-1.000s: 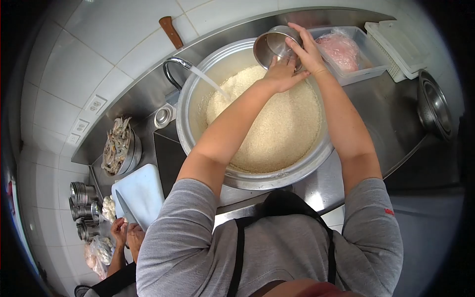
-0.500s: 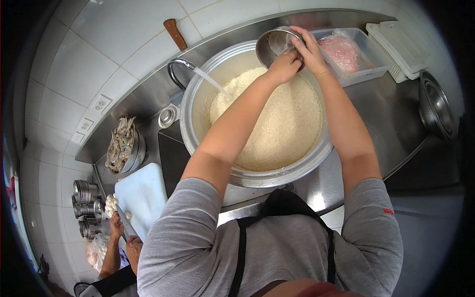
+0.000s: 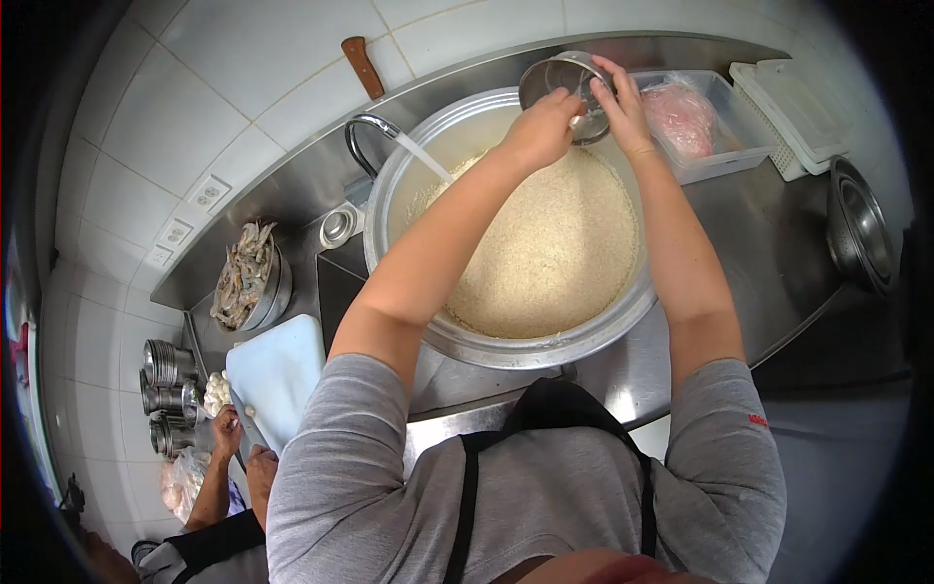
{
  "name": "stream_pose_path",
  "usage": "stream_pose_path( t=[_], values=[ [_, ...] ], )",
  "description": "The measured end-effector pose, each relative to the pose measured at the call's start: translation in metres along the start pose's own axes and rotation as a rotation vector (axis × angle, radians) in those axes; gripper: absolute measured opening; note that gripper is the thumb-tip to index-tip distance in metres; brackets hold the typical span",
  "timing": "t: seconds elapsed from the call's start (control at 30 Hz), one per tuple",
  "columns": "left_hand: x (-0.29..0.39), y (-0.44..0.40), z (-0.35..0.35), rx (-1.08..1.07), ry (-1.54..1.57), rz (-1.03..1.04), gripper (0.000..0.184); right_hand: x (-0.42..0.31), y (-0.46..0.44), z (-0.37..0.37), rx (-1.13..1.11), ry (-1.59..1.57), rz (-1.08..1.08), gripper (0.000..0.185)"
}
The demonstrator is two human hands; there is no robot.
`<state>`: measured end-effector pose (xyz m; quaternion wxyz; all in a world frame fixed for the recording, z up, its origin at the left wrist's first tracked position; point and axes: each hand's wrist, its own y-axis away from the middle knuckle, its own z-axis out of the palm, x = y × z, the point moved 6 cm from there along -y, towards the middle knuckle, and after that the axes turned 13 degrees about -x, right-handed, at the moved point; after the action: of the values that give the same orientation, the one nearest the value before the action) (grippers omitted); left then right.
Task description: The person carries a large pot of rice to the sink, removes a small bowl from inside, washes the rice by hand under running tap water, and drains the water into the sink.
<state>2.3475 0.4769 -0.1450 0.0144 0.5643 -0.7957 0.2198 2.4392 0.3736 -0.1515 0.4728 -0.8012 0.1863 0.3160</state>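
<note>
Rice (image 3: 545,253), pale cream and finely grained, forms a broad, nearly level bed inside a large, round metal pot (image 3: 516,352) on the worktop (image 3: 739,243). Water (image 3: 425,158) streams from a curved tap (image 3: 384,125) into the pot's left side. Over the far rim, a small, shiny steel bowl (image 3: 556,76) is tilted on its side. The right hand (image 3: 623,107) holds its outer wall; the left hand (image 3: 543,128) is curled at its mouth, and whether it grips anything cannot be told.

One large pot (image 3: 545,357), one faucet (image 3: 379,124), one cutting board (image 3: 282,370), three outlets (image 3: 209,193)
</note>
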Motion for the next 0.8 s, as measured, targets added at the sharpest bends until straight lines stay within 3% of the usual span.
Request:
stream_pose_path(
  t=[0.07, 0.13, 0.17, 0.2, 0.3, 0.33, 0.4, 0.43, 0.53, 0.57, 0.7, 0.8],
  values=[
    [0.005, -0.017, 0.0, 0.065, -0.091, 0.021, 0.023, -0.007, 0.0, 0.009, -0.085, 0.027, -0.074, 0.042],
    [-0.007, -0.034, 0.019, -0.332, 0.062, -0.322, 0.029, -0.015, 0.001, 0.012, -0.112, 0.0, -0.062, 0.042],
    [-0.008, -0.038, 0.028, -0.346, 0.086, -0.29, 0.031, -0.019, 0.002, 0.012, -0.114, 0.044, -0.094, 0.042],
    [-0.014, -0.041, 0.04, -0.35, 0.085, -0.283, 0.031, -0.019, 0.003, 0.012, -0.115, 0.087, -0.125, 0.042],
    [-0.026, -0.035, 0.052, -0.079, 0.134, -0.216, 0.022, -0.004, 0.003, 0.011, -0.161, 0.03, 0.016, 0.044],
    [-0.018, -0.031, 0.041, -0.082, 0.141, -0.216, 0.022, 0.002, 0.003, 0.011, -0.212, -0.003, 0.075, 0.045],
    [-0.007, -0.016, 0.036, -0.482, 0.168, -0.167, 0.015, 0.002, 0.004, 0.009, -0.166, 0.038, 0.051, 0.046],
    [-0.007, -0.002, 0.044, -0.696, 0.345, -0.161, 0.009, 0.0, 0.002, 0.01, -0.112, 0.076, 0.015, 0.046],
    [-0.006, 0.034, 0.03, -0.714, 0.085, -0.086, 0.007, -0.003, 0.001, 0.007, -0.057, 0.097, -0.037, 0.046],
    [-0.012, 0.037, 0.019, -0.552, 0.022, -0.15, 0.01, -0.002, 0.0, 0.008, -0.075, 0.103, -0.016, 0.046],
    [-0.03, 0.057, -0.003, -0.422, 0.026, -0.396, 0.011, -0.002, 0.001, 0.011, -0.109, 0.121, -0.024, 0.047],
    [-0.021, 0.089, 0.002, -0.479, -0.104, -0.218, 0.044, -0.005, 0.001, 0.012, -0.099, 0.142, -0.069, 0.047]
  ],
)
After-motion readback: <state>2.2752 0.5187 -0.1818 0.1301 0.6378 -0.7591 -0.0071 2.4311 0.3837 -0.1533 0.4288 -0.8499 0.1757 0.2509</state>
